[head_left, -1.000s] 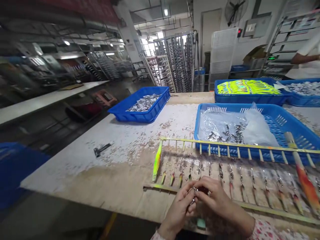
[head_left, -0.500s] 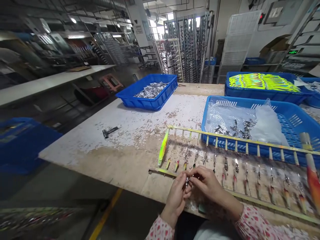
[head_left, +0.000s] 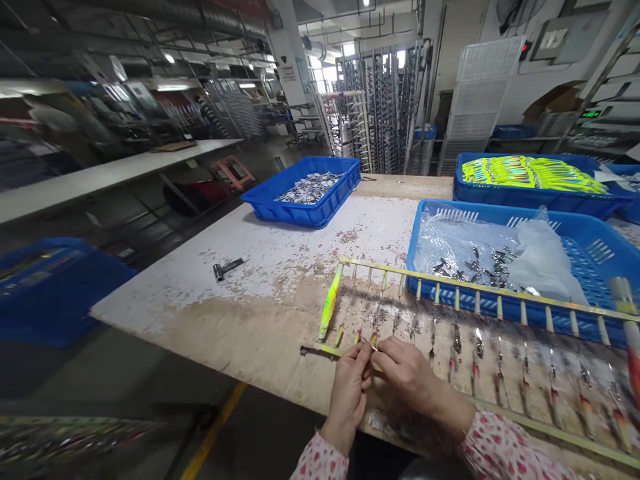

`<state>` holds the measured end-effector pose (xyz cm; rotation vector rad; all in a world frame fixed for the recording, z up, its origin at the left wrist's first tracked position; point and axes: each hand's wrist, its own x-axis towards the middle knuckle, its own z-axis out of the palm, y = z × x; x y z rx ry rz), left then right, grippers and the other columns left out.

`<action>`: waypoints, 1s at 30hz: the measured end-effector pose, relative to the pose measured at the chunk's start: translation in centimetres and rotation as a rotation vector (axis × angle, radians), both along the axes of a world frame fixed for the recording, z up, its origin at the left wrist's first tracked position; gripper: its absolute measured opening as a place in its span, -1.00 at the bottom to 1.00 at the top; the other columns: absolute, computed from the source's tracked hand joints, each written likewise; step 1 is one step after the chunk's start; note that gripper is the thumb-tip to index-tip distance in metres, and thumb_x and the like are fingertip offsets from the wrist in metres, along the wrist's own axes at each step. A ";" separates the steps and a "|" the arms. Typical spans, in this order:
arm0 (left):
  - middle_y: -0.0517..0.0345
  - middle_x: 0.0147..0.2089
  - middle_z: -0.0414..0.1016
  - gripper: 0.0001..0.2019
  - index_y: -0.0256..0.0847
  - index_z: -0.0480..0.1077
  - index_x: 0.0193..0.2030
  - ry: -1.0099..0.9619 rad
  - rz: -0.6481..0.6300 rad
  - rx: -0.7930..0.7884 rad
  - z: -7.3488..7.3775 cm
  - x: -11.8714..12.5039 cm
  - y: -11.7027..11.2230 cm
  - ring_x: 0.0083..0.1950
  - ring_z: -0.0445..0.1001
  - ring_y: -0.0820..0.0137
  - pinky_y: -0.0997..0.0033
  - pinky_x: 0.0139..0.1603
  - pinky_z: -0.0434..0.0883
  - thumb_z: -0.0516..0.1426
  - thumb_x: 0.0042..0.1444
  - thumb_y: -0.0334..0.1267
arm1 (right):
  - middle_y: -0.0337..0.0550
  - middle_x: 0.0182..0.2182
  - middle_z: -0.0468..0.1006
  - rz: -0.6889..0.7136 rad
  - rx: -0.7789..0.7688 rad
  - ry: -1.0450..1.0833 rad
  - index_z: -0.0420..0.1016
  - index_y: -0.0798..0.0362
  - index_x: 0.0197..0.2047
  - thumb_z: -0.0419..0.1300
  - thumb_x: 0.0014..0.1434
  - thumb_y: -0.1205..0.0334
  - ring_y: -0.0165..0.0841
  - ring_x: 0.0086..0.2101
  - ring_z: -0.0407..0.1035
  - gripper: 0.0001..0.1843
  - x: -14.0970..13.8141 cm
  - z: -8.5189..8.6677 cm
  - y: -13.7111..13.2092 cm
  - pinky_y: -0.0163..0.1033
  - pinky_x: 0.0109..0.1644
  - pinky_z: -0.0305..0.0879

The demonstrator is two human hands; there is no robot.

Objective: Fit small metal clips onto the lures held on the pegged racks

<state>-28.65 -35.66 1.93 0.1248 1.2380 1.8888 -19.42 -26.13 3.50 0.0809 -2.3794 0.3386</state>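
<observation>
My left hand (head_left: 351, 385) and my right hand (head_left: 406, 375) meet at the near edge of the table, fingers pinched together on a small metal piece (head_left: 371, 347) that is too small to name. They hover over the near rail of a yellowish rack (head_left: 480, 291) lying flat on the table, with rows of small clips and painted pieces hanging between its bars. A yellow-green fishing lure (head_left: 331, 309) lies along the rack's left end, just beyond my left hand.
A blue basket (head_left: 590, 230) behind the rack holds clear plastic bags and metal hooks. A blue bin of grey pieces (head_left: 306, 194) stands further back, a bin of yellow lures (head_left: 530, 175) at the back right. A small metal tool (head_left: 227, 269) lies left.
The view has swung up and left, and my hands have slid forward onto the rack's near rail, still pinched together.
</observation>
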 end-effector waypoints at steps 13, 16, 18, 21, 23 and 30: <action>0.11 -0.39 0.49 -0.74 -0.28 0.53 -0.36 0.691 -0.005 -0.190 2.2 -7.1 0.9 -0.33 0.40 0.39 0.52 -0.31 0.31 0.24 -0.03 -0.09 | -0.01 -0.17 0.52 -0.066 -0.362 -0.119 0.37 0.09 0.01 0.01 0.28 0.31 -0.30 -0.17 0.40 -0.74 -6.4 2.9 6.1 -0.19 -0.07 0.30; 0.08 -0.35 0.52 -0.82 -0.24 0.55 -0.39 0.953 -0.028 -0.243 2.2 -8.0 1.9 -0.26 0.44 0.32 0.45 -0.21 0.33 0.22 0.00 -0.16 | 0.11 -0.09 0.50 -0.249 -0.402 -0.274 0.36 0.19 0.07 0.04 0.22 0.38 -0.23 -0.07 0.38 -0.65 -9.4 3.3 8.1 -0.14 0.02 0.26; 0.06 -0.29 0.55 -0.85 -0.21 0.55 -0.35 1.019 -0.021 -0.276 2.0 -8.4 2.8 -0.21 0.47 0.29 0.40 -0.18 0.35 0.20 -0.01 -0.21 | 0.11 -0.12 0.53 -0.294 -0.446 -0.378 0.37 0.22 0.09 0.06 0.18 0.41 -0.23 -0.08 0.40 -0.61 -11.0 3.4 9.0 -0.18 0.01 0.26; 0.03 -0.23 0.57 -0.84 -0.20 0.54 -0.29 1.089 -0.005 -0.319 1.2 -9.1 3.8 -0.15 0.48 0.25 0.33 -0.11 0.37 0.17 0.01 -0.25 | -0.06 -0.31 0.59 -0.312 -0.610 -0.407 0.50 0.15 -0.05 0.06 0.12 0.46 -0.31 -0.24 0.46 -0.66 -12.2 3.2 9.7 -0.26 -0.09 0.30; 0.02 -0.21 0.57 -0.83 -0.19 0.53 -0.27 1.156 -0.006 -0.333 0.6 -9.5 4.2 -0.12 0.48 0.24 0.27 -0.05 0.35 0.13 0.05 -0.25 | -0.16 -0.45 0.58 -0.297 -0.714 -0.378 0.55 0.12 -0.15 0.07 0.11 0.44 -0.37 -0.38 0.46 -0.71 -12.3 3.0 9.9 -0.30 -0.18 0.31; -0.01 -0.14 0.54 -0.80 -0.21 0.50 -0.20 1.187 -0.041 -0.306 -0.1 -9.8 4.9 -0.07 0.45 0.22 0.25 -0.01 0.34 0.09 0.10 -0.25 | -0.27 -0.62 0.49 -0.234 -0.817 -0.323 0.58 0.13 -0.26 0.12 0.08 0.39 -0.45 -0.58 0.35 -0.79 -11.9 3.0 10.0 -0.36 -0.37 0.25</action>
